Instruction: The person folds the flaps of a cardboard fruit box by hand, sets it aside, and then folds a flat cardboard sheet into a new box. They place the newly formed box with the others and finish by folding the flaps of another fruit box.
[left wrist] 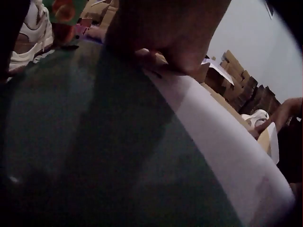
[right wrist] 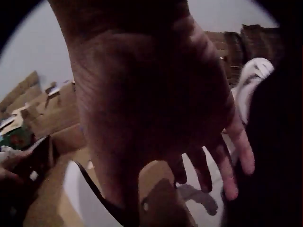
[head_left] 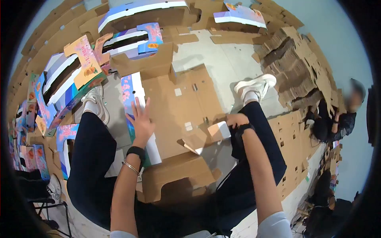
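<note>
A: What do you see first, in the head view?

B: The brown carton [head_left: 170,107] lies between the person's legs, with its plain inside turned up. The left hand [head_left: 142,123] is laid over its long printed side panel [head_left: 127,92], fingers spread wide, and grasps nothing.

A: And the right hand?

B: The right hand [head_left: 239,120] is at a small flap [head_left: 219,131] on the right side of the carton, just beside the right leg. The flap shows a white face.

A: Which things are around?

B: Printed boxes [head_left: 65,89] stand at the left, and a pile of brown cardboard [head_left: 291,67] is at the right. Farther right there is another person [head_left: 337,121].

A: What does the left wrist view add?

B: It is rather dark. The left hand is above the white strip [left wrist: 213,127] of the panel, next to the green surface [left wrist: 109,156]. Its fingertips I cannot tell there.

A: And the right wrist view?

B: The right hand hangs with its fingers loosely straight, a little apart from each other. Its thumb goes down beside the white flap; the tip is hidden, so I cannot tell how firmly it touches.
</note>
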The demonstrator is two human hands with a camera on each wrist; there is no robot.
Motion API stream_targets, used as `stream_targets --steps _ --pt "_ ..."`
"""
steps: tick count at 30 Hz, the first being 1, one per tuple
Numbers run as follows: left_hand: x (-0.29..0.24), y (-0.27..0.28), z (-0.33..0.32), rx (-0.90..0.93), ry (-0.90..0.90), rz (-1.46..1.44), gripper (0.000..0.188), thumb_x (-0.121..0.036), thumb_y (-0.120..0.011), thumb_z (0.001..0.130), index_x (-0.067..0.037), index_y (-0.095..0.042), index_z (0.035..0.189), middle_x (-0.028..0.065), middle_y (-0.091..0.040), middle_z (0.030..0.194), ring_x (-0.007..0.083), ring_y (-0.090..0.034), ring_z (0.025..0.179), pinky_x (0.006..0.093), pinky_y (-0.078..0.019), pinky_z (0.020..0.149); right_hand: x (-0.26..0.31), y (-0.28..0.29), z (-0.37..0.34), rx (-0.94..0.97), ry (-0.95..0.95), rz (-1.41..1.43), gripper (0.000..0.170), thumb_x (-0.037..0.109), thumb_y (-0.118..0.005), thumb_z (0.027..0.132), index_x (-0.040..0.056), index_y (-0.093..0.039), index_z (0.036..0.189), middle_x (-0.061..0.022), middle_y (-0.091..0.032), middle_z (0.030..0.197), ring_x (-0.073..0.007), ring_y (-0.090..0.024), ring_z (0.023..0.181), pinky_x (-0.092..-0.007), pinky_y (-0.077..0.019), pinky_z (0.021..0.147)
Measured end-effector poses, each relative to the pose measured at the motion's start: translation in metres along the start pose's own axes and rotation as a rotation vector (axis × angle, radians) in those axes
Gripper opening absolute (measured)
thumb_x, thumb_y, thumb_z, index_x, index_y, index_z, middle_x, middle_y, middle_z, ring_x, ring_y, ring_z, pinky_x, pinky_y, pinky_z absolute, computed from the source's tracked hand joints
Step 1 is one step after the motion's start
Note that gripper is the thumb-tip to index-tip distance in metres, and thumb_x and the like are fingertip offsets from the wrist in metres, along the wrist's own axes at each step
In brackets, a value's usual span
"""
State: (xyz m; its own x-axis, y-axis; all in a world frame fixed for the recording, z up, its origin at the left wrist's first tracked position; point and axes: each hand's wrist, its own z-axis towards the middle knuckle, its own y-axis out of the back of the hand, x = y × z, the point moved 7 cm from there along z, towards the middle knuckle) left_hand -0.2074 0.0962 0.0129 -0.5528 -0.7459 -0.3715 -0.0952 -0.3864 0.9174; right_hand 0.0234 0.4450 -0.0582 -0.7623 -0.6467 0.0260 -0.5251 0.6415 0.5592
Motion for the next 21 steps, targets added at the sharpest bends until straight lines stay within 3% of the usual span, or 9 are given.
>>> stream_targets --steps 2,4,8,10,11,13,17,19,21 --pt "0.000 0.003 -0.001 -0.042 -0.034 -0.036 0.088 -0.007 -0.058 0.066 -0.027 -0.030 0.146 0.0143 -0.007 0.156 0.0365 -0.004 0.143 0.0717 -0.0035 0.103 0.033 0.022 -0.028 -0.167 0.184 -0.172 0.059 0.034 -0.071 0.068 0.0058 -0.058 0.118 -0.0208 -0.064 0.108 -0.0301 -0.064 0.101 -0.0389 -0.0525 0.076" --pt "0.001 0.003 -0.002 -0.015 -0.032 -0.035 0.088 -0.008 -0.059 0.066 -0.028 -0.029 0.146 0.0138 -0.006 0.156 0.0361 -0.004 0.144 0.0717 -0.0038 0.103 0.065 0.042 -0.072 -0.554 0.305 -0.492 0.080 0.042 -0.078 0.059 0.0074 -0.048 0.124 -0.0167 -0.066 0.101 -0.0308 -0.064 0.083 -0.0392 -0.0489 0.068" --pt "0.001 0.002 0.001 0.073 0.030 -0.014 0.089 -0.012 -0.062 0.069 -0.029 -0.025 0.148 0.0119 -0.004 0.157 0.0344 -0.003 0.144 0.0716 -0.0047 0.103 0.089 0.035 -0.101 -0.523 0.379 -0.567 0.074 0.044 -0.080 0.055 0.0091 -0.056 0.115 -0.0138 -0.067 0.094 -0.0300 -0.064 0.084 -0.0388 -0.0487 0.067" --pt "0.002 0.001 0.005 0.085 0.036 -0.007 0.088 -0.013 -0.063 0.071 -0.030 -0.024 0.148 0.0110 -0.004 0.157 0.0335 -0.003 0.144 0.0716 -0.0051 0.103 0.094 -0.020 -0.095 0.304 0.581 -0.242 0.058 0.040 -0.079 0.054 0.0078 -0.064 0.100 -0.0102 -0.068 0.088 -0.0285 -0.065 0.084 -0.0388 -0.0495 0.067" --pt "0.004 -0.001 0.004 0.094 0.051 -0.013 0.087 -0.013 -0.062 0.071 -0.030 -0.024 0.148 0.0110 -0.004 0.157 0.0335 -0.003 0.144 0.0716 -0.0054 0.103 0.090 -0.027 -0.095 0.302 0.576 -0.237 0.058 0.040 -0.079 0.054 0.0078 -0.064 0.100 -0.0102 -0.068 0.088 -0.0285 -0.065 0.084 -0.0388 -0.0495 0.067" --pt "0.005 -0.001 0.003 0.103 0.064 -0.017 0.086 -0.012 -0.061 0.072 -0.030 -0.024 0.148 0.0110 -0.004 0.157 0.0335 -0.003 0.144 0.0716 -0.0056 0.103 0.089 -0.025 -0.132 0.034 0.356 -0.623 0.035 0.034 -0.078 0.063 0.0136 -0.072 0.091 -0.0074 -0.070 0.093 -0.0237 -0.067 0.092 -0.0384 -0.0527 0.073" --pt "0.003 -0.001 0.004 0.097 0.069 0.020 0.082 -0.012 -0.059 0.074 -0.030 -0.027 0.147 0.0108 -0.005 0.157 0.0338 -0.003 0.144 0.0715 -0.0060 0.103 0.064 -0.098 -0.084 0.016 0.286 -0.656 0.027 0.026 -0.069 0.075 0.0109 -0.072 0.097 -0.0114 -0.070 0.095 -0.0254 -0.068 0.087 -0.0416 -0.0541 0.069" --pt "0.004 -0.006 0.002 0.094 0.077 0.023 0.081 -0.012 -0.059 0.074 -0.030 -0.027 0.147 0.0108 -0.005 0.157 0.0338 -0.004 0.144 0.0714 -0.0058 0.103 0.065 -0.121 -0.073 -0.194 0.291 -0.609 0.022 0.020 -0.060 0.082 0.0082 -0.071 0.098 -0.0150 -0.070 0.094 -0.0296 -0.067 0.088 -0.0516 -0.0521 0.073" --pt "0.006 -0.006 0.001 0.008 0.017 0.036 0.081 -0.012 -0.058 0.074 -0.030 -0.028 0.146 0.0107 -0.005 0.157 0.0335 -0.004 0.144 0.0712 -0.0048 0.104 0.079 -0.136 -0.080 -0.190 0.179 -0.728 0.023 0.020 -0.057 0.084 0.0078 -0.071 0.098 -0.0157 -0.069 0.095 -0.0315 -0.066 0.088 -0.0561 -0.0500 0.075"
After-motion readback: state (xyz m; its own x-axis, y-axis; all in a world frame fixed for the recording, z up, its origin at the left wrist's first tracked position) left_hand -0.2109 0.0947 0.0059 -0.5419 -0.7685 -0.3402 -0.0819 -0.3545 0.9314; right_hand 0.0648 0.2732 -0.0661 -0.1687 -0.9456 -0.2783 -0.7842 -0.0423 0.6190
